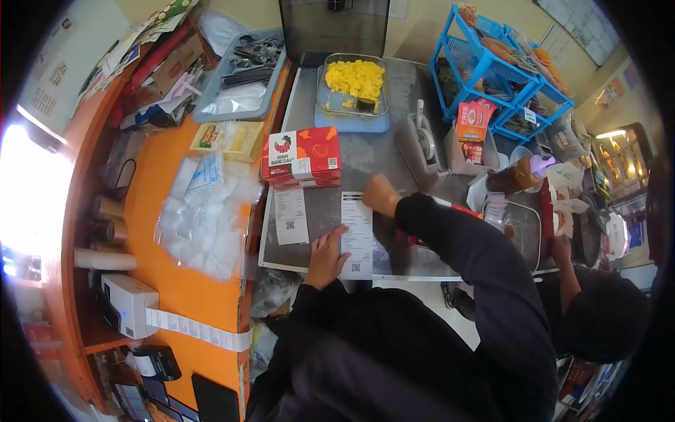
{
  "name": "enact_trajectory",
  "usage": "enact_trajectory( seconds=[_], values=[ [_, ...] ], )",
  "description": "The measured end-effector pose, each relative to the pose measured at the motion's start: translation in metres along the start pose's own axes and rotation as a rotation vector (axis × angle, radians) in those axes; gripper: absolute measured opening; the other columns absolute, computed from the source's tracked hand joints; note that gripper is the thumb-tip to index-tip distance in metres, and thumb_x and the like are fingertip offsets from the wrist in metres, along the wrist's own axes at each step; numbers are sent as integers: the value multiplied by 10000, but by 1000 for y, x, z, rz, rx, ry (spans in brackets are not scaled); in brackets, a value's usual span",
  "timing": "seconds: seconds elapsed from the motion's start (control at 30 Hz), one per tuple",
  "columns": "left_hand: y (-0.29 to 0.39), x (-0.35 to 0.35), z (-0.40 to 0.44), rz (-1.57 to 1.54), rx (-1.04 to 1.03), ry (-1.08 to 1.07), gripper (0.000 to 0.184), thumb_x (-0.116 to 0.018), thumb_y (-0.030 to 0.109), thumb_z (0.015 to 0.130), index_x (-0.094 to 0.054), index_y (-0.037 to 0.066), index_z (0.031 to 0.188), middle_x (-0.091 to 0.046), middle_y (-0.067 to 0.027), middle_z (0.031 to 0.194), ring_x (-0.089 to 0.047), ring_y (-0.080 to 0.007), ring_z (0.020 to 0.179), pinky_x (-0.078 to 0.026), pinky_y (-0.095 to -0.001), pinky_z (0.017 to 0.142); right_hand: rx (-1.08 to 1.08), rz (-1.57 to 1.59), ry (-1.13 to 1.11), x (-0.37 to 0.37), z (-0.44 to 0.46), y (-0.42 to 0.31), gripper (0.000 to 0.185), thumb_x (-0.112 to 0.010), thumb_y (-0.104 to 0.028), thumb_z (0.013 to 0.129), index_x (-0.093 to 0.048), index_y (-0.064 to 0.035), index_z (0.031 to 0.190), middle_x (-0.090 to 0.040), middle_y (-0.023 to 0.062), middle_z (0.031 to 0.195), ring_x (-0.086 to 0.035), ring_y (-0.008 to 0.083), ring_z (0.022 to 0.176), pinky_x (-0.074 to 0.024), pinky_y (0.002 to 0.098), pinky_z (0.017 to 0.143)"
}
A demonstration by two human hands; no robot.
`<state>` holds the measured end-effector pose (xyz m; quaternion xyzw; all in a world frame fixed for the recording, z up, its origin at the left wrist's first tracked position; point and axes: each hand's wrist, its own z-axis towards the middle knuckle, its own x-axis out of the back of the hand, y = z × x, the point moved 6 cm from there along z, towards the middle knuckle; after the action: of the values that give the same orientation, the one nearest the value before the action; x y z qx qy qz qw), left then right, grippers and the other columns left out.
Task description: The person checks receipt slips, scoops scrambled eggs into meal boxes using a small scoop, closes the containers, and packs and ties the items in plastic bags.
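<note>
A long printed receipt (356, 243) lies on the grey metal worktop (320, 151) in front of me. My left hand (327, 257) rests at its left edge, fingers stretched out and touching the paper. At the receipt's upper right, my right hand (382, 196) is closed in a fist; a thin thing seems to stick out beside it, too small to name. A second receipt (291, 216) lies to the left, partly under a stack of red printed boxes (301, 156). Partly hidden beneath my right forearm is another red box (450, 205).
A glass dish of chopped yellow food (355, 79) stands at the back, near blue baskets (485, 70). On the orange counter (144, 267) are a bag of white packets (204, 218) and a receipt printer (129, 306). Another person (601, 309) is at the right.
</note>
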<state>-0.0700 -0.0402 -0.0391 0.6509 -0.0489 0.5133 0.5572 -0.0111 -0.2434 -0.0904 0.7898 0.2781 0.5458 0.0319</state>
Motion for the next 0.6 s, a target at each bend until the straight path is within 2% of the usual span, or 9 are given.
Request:
enact_trajectory(
  seconds=[0.07,0.17,0.27,0.33,0.43,0.53,0.6],
  values=[
    [-1,3,6,7,-21,-69,769,-748,160,782,-363,100,1445,-525,-119,1367,-471,-314,1246,-329,-432,1001,-80,109,418,85,-42,32,165,-626,-202,818,-686,-50,839,-685,86,701,-676,246,614,-466,369,530],
    [-5,2,13,20,-13,-214,855,-758,181,787,-289,98,1497,-507,-142,1386,-437,-355,1263,-326,-442,1015,-412,569,701,176,-100,57,124,-618,-144,824,-653,-40,883,-674,59,773,-659,197,643,-478,354,542],
    [-4,5,16,9,-50,-249,949,-793,205,756,-236,84,1514,-502,-144,1394,-432,-376,1254,-334,-455,1017,-442,1304,796,186,-139,26,109,-624,-108,828,-629,-11,876,-651,86,764,-638,184,596,-490,315,544],
    [-5,7,16,12,-61,-237,1026,-820,210,728,-189,79,1527,-489,-129,1420,-426,-381,1256,-331,-463,1032,-452,1367,844,161,-145,-13,120,-638,-80,811,-649,-11,908,-665,111,775,-663,238,611,-519,342,558],
    [-9,10,16,-39,-82,-223,1110,-851,196,689,-143,77,1535,-460,-90,1465,-420,-385,1259,-322,-471,1055,-631,1362,794,107,-138,-56,143,-648,-79,824,-654,-2,944,-673,117,830,-661,235,607,-524,330,553],
    [-11,11,18,-103,-65,-219,1081,-854,164,666,-198,92,1523,-438,-64,1488,-427,-360,1269,-338,-461,1049,-688,1419,908,85,-134,-70,124,-640,-58,845,-657,-2,954,-678,121,882,-665,227,616,-533,314,563],
    [-11,11,18,-100,-79,-235,1107,-858,169,664,-171,87,1528,-434,-52,1491,-424,-361,1269,-337,-460,1052,-707,1371,897,80,-137,-72,112,-635,-49,855,-655,0,954,-678,122,906,-667,227,621,-538,312,570]
  ],
)
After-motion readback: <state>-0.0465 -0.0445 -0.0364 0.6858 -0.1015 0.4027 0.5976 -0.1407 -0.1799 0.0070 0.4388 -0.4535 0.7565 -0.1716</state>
